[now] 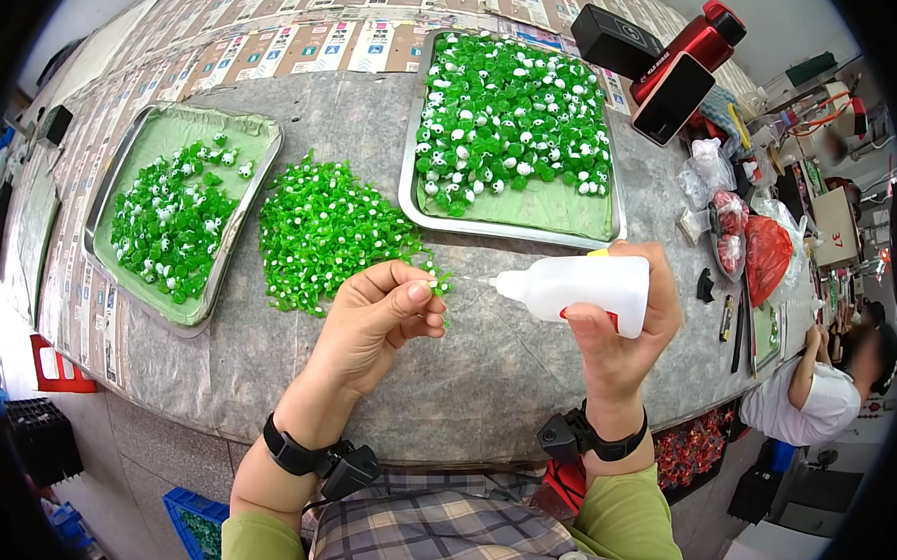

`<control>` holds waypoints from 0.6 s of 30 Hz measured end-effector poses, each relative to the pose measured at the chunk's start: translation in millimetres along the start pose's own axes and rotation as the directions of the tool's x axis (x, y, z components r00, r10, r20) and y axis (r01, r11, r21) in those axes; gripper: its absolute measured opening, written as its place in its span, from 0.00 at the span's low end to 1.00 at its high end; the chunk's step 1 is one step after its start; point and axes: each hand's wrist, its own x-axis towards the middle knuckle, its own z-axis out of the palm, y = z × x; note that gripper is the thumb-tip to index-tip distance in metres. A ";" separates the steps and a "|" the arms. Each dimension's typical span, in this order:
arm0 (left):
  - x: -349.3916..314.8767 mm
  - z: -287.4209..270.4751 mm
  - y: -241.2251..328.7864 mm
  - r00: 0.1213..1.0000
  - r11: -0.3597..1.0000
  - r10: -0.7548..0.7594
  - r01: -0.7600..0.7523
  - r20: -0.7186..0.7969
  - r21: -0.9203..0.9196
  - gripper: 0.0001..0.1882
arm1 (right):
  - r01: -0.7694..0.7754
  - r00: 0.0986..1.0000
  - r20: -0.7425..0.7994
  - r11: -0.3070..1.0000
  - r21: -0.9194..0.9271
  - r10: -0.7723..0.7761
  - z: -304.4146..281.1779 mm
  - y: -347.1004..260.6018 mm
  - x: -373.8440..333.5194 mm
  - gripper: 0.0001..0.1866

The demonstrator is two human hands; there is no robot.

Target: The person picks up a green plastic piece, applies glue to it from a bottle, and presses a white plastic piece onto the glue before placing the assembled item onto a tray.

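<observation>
My left hand is closed in a pinch on a small green plastic piece, mostly hidden by the fingertips. In my right hand is a white squeeze bottle, lying on its side with its thin nozzle pointing left at the green piece. The nozzle tip is very close to the piece; whether they touch I cannot tell. Just beyond my left hand spreads a loose pile of bright green pieces with pale centres.
A metal tray at the back holds many green and white pieces. Another tray with similar pieces stands at the left. A phone, a red bottle, a black box and plastic bags lie to the right. Further right sits another person.
</observation>
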 end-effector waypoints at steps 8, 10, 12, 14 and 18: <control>-0.6 4.8 -0.5 0.993 0.993 0.103 -0.099 -0.059 0.067 0.06 | 0.063 0.998 -0.019 0.998 0.017 -0.063 -3.4 -2.0 1.4 0.18; -0.9 5.7 -0.8 0.982 0.983 0.158 -0.148 -0.099 0.106 0.06 | 0.054 0.998 -0.011 0.998 0.011 -0.054 -2.8 -2.3 0.6 0.18; -0.5 5.2 -1.0 0.971 0.968 0.222 -0.208 -0.090 0.137 0.07 | 0.044 0.999 -0.003 0.999 0.005 -0.044 -1.2 -2.3 -0.1 0.18; -0.5 6.2 -0.8 0.969 0.966 0.230 -0.216 -0.089 0.144 0.07 | -0.004 1.000 0.015 1.000 0.018 0.004 0.0 -2.7 -0.6 0.18; -0.5 6.1 -0.7 0.963 0.957 0.256 -0.240 -0.086 0.162 0.07 | -0.016 1.000 0.020 1.000 0.025 0.016 1.0 0.1 -1.0 0.18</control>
